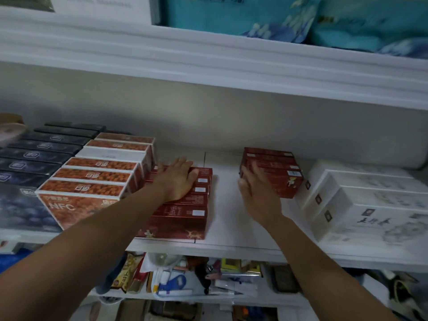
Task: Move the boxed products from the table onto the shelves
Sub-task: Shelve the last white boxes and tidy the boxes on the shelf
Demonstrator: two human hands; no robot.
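Note:
Several dark red boxes (185,218) lie in a row on the white middle shelf (229,205). My left hand (177,179) rests flat on top of the far boxes of that row, fingers straight. To the right a second small group of dark red boxes (278,167) stands on the same shelf, next to white boxes. My right hand (257,193) lies against the left side of that group, fingers extended along it and the thumb near the group's front corner.
Orange-topped boxes (97,174) and dark blue boxes (30,158) fill the shelf's left. White boxes (361,198) stand at the right. Blue packs (254,12) sit on the upper shelf. The lower shelf (196,276) holds assorted small goods. Bare shelf shows between the two red groups.

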